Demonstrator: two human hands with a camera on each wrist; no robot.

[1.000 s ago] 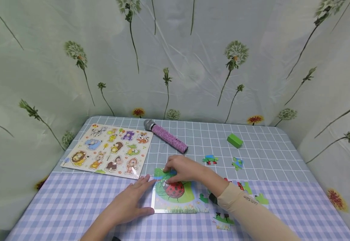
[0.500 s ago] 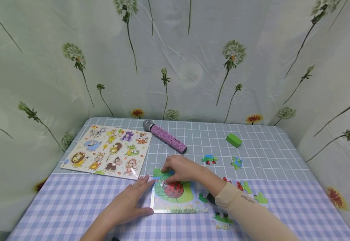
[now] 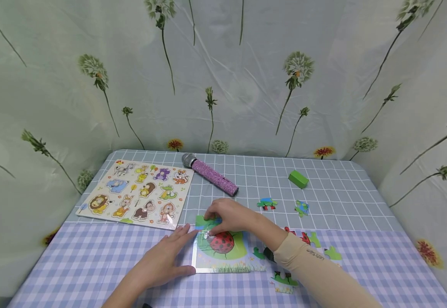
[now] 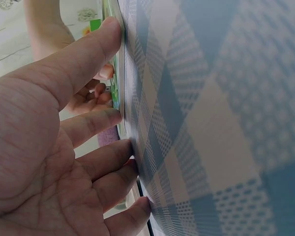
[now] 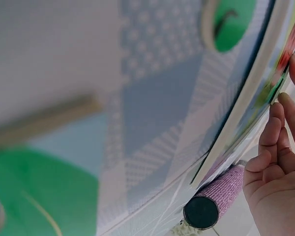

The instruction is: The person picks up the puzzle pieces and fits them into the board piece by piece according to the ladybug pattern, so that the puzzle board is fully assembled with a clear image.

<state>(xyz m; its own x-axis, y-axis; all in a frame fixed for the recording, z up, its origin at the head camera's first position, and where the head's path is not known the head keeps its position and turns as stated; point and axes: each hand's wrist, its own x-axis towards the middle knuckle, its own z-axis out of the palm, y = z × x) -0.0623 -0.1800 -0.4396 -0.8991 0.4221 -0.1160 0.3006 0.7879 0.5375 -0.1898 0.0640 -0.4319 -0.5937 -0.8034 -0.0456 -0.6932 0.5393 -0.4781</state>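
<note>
Ladybug puzzle [image 3: 226, 254] lies flat on the checked surface [image 3: 77, 265] in front of you. Your left hand [image 3: 169, 259], fingers spread and holding nothing, rests at its left edge. Your right hand [image 3: 232, 216] has thumb and fingertips on its upper part; I cannot tell whether they pinch a piece. Loose pieces [image 3: 285, 280] lie to your right.

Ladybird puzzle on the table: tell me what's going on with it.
Someone is at work on the ladybird puzzle. The left hand rests at its left edge; the right hand touches its upper-left part, though whether it pinches a piece there is unclear. Loose pieces lie to the right, so the picture looks unfinished.
</note>
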